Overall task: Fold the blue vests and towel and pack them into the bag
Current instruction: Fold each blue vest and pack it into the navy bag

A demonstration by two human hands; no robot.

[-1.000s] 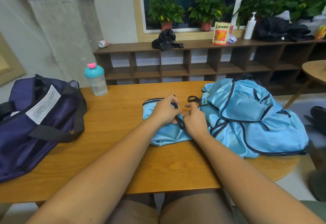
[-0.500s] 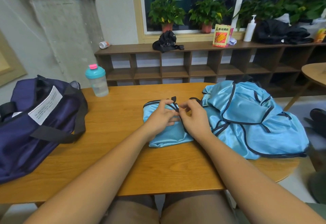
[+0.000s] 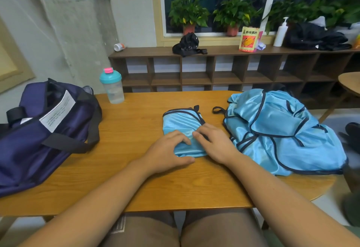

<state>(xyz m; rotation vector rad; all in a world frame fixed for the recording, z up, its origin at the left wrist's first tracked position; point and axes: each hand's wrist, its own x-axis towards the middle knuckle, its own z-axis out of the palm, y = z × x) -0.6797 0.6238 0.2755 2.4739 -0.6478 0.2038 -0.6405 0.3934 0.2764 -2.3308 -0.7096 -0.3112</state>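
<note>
A light blue vest with dark trim, folded into a small bundle (image 3: 181,124), lies in the middle of the wooden table (image 3: 136,184). My left hand (image 3: 167,151) rests on its near left corner, fingers on the cloth and thumb on the table. My right hand (image 3: 216,143) lies flat on its near right edge. A loose heap of more blue vests (image 3: 282,130) sits to the right, apart from the bundle. The dark blue bag (image 3: 39,130) stands open at the table's left end. No towel is in view.
A clear shaker bottle with a teal lid (image 3: 113,87) stands at the table's far left, beside the bag. Behind the table runs a low brown shelf (image 3: 214,71) with plants and black items on top. A round table edge (image 3: 350,83) shows at the right.
Both hands have drawn back from the vest's far strap end to its near edge and flattened onto the cloth. The folded vest now lies clear of the heap.
</note>
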